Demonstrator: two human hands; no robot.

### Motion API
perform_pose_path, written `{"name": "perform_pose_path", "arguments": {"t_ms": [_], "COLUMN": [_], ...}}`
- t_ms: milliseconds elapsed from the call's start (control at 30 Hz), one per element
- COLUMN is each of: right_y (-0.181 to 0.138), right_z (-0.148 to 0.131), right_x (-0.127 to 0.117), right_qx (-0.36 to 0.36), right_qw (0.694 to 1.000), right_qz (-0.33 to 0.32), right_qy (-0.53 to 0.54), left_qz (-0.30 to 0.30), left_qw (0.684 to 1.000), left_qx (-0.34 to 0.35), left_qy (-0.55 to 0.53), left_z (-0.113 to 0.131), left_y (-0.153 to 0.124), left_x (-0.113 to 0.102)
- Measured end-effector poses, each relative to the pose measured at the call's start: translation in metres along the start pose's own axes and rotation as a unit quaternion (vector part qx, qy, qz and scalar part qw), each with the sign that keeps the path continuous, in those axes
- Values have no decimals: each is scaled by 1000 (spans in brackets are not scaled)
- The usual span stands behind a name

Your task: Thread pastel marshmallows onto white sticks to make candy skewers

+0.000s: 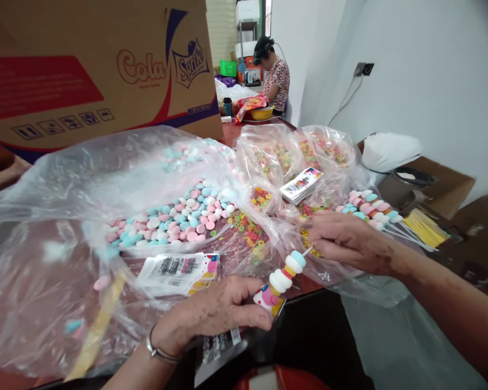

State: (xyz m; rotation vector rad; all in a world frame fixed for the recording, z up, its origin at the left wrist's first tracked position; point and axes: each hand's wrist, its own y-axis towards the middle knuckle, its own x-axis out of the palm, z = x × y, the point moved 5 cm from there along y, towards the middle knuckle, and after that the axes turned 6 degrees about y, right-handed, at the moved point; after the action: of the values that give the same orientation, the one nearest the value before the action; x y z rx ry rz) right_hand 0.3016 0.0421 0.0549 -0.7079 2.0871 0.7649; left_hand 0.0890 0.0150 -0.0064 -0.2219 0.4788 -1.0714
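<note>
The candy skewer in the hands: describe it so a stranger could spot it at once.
Start at the big clear bag of pastel candies, then drop to the table's near edge. Between the left hand and right hand slants the candy skewer, its lower end in a printed wrapper; the finished skewers lie unwrapped.

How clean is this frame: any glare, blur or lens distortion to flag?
Head view: even indoor light; soft glare on the clear plastic bag veils the pastel candies; wide-angle bending stretches the cardboard box and the edges; left hand, right hand and candy skewer are sharp; far-right corner smears.
</note>
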Motion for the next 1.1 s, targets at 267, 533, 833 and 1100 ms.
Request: {"name": "perform_pose_path", "arguments": {"t_ms": [267,533,833,1100], "right_y": [5,24,23,19], "right_z": [-15,-25,-29,-33], "right_x": [-3,14,29,51], "right_qx": [3,-44,-59,-27], "right_qw": [999,997,993,986], "right_qz": [-22,-55,-103,-161], "right_qy": [-23,-9,1,36], "left_qz": [102,157,231,191], "left_qw": [994,966,924,952], "left_qx": [-9,9,0,-68], "left_qy": [-42,-206,-304,-230], "left_z": [5,-12,-17,-19], "left_y": [0,3,-2,-6], "left_x": [1,14,43,55]}}
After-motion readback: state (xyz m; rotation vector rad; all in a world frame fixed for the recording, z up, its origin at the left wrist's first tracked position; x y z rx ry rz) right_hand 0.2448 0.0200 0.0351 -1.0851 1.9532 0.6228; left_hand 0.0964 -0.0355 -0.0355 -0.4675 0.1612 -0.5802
